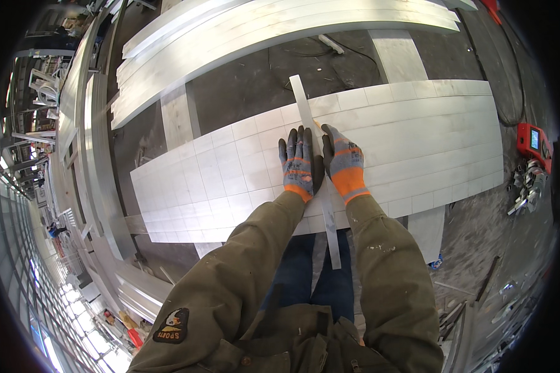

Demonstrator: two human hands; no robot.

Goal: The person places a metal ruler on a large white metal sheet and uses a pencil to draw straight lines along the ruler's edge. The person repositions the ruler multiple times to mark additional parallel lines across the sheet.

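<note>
Several pale metal bars (417, 143) lie side by side like a panel before me, with a grid of thin dark lines on their left part. A long flat metal strip (325, 208) crosses them from the far side to past the near edge. My gloved left hand (298, 163) rests flat on the bars, fingers extended, its thumb side against the strip. On the strip's right side, my gloved right hand (345, 160) is closed round a thin pencil (317, 125). Only the pencil's yellowish end shows, beside the strip; the glove hides the rest.
Beyond lies another row of long metal bars (280, 28), with pale crosswise supports (401, 56) beneath. A red device with a screen (534, 144) stands at the right, near metal scraps (529, 186). Long profiles (102, 168) lie left. A cable (510, 62) runs at the far right.
</note>
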